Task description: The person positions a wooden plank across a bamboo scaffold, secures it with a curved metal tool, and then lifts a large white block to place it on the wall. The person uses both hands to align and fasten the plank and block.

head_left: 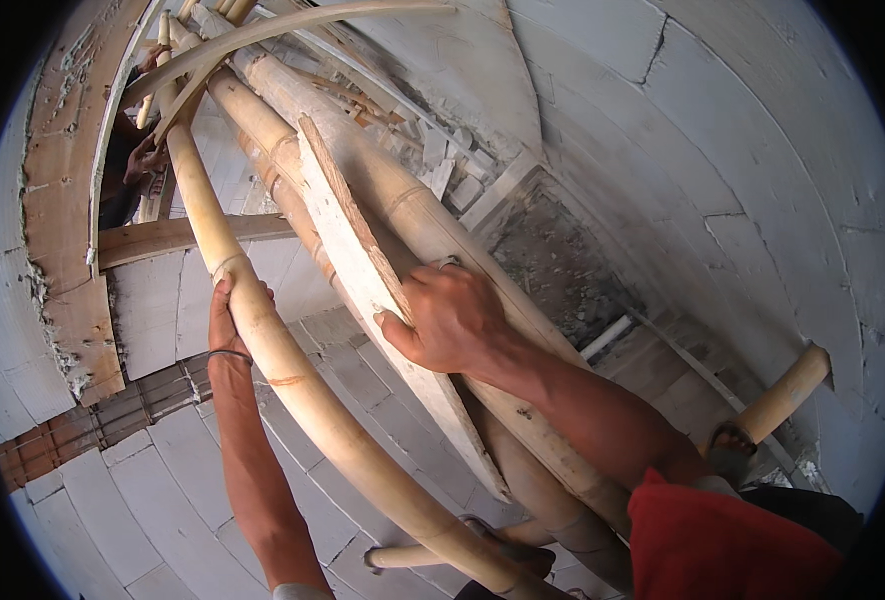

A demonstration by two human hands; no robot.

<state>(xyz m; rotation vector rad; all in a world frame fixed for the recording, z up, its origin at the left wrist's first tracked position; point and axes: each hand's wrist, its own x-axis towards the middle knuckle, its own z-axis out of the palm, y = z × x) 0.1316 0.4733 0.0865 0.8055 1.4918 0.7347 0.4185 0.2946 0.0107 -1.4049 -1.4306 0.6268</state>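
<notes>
Head view: The left hand (229,335) wraps a long, smooth, pale-yellow bamboo pole (298,385), which slants across the centre-left. The right hand (458,315) grips a long, white-faced wooden board (348,250) over thick, tan bamboo poles (393,190). Caution: rolling of these rounded supports could shift the board. A sandalled foot (731,442) on a round, cut bamboo length (788,395) could slip, upsetting both grips.

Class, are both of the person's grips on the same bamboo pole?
No: the left grip holds a bamboo pole, the right grip a whitish plank.
</notes>
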